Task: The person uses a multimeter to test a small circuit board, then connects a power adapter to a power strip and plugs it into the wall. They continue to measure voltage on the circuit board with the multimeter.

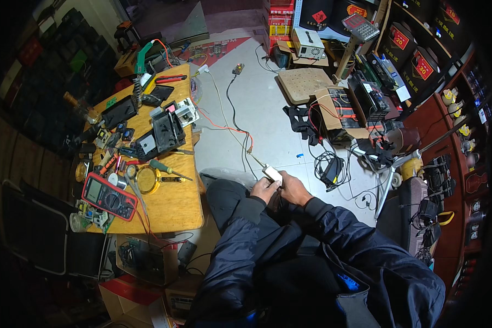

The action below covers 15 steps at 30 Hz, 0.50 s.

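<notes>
A small white block-shaped extension socket [271,174] is held above my lap, with a pale cord running from its far end across the floor. My left hand [264,191] grips it from the left side, fingers closed. From the other side, my right hand [294,190] closes round its near end, thumb along the top. The palms and lower fingers hide the near part of it, and whatever else may be between the hands cannot be made out.
At left stands a wooden table [183,213] with a red multimeter [110,197], a green-handled screwdriver [167,168], a yellow solder tin [147,179] and circuit parts. Cables [232,104] cross the floor ahead. At right are a black adapter [332,170] and a carton [333,109] of batteries.
</notes>
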Motion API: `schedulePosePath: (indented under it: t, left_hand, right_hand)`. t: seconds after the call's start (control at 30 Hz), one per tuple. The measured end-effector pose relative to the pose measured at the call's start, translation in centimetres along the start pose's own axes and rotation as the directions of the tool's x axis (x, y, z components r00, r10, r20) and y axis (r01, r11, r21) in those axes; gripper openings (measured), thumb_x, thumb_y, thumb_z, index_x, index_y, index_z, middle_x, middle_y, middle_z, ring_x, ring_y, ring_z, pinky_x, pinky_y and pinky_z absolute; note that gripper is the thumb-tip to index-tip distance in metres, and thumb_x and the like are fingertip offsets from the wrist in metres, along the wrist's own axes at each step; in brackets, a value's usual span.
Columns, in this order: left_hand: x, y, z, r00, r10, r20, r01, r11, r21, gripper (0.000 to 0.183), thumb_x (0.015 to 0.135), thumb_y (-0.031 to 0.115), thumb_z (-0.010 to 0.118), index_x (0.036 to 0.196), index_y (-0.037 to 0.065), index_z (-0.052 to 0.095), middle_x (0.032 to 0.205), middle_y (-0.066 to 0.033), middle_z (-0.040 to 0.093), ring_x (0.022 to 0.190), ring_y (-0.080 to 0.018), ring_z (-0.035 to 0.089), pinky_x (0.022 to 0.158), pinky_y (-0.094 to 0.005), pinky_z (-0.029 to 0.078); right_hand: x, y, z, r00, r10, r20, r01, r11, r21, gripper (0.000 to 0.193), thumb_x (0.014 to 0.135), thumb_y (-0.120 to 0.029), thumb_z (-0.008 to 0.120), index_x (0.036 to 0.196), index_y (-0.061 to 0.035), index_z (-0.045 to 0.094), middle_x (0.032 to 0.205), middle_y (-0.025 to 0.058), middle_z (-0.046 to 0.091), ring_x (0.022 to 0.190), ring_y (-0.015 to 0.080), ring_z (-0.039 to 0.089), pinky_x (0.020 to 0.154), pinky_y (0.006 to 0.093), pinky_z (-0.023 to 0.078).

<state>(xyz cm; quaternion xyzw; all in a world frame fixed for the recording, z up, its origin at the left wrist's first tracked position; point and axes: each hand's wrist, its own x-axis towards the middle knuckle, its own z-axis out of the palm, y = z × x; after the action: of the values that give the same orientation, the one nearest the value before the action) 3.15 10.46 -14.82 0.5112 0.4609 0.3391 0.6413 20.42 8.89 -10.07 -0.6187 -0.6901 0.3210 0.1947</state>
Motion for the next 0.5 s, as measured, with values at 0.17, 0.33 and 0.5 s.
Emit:
schedulePosePath:
  t: [0.17,0.33,0.5]
  left_hand:
    - [-0.3,0.0,0.4,0.999,0.004,0.05,0.003,0.992,-0.128,0.038,0.098,0.025,0.072,0.119,-0.005,0.063,0.101,-0.0111,0.071,0.09,-0.0172,0.065,0.081,-0.0323,0.052]
    - [-0.4,1.1,0.2,0.989,-0.121,0.082,0.132,0.982,-0.134,0.019,0.096,0.018,0.068,0.098,0.0,0.059,0.075,-0.0013,0.057,0.067,-0.0101,0.05,0.06,-0.0283,0.039]
    - [-0.3,1.1,0.5,0.994,-0.104,0.042,0.105,0.994,-0.008,0.021,0.098,0.019,0.067,0.093,0.001,0.059,0.072,-0.0003,0.054,0.064,-0.0098,0.047,0.058,-0.0285,0.037]
  right_hand:
    - [0.0,0.3,0.1,1.0,0.004,-0.01,-0.004,1.0,0.019,0.041,0.086,-0.01,0.068,0.123,-0.001,0.053,0.099,0.0302,0.07,0.097,0.0503,0.067,0.085,0.0548,0.053]
    - [0.0,0.7,0.2,0.999,0.03,0.016,-0.03,1.0,-0.001,0.041,0.086,-0.011,0.07,0.121,0.0005,0.051,0.096,0.0303,0.07,0.096,0.0502,0.067,0.084,0.0549,0.053]
    - [0.0,0.9,0.1,1.0,0.013,0.007,-0.013,0.999,0.03,0.041,0.086,-0.011,0.069,0.12,0.0008,0.05,0.094,0.0298,0.07,0.094,0.0499,0.067,0.083,0.055,0.053]
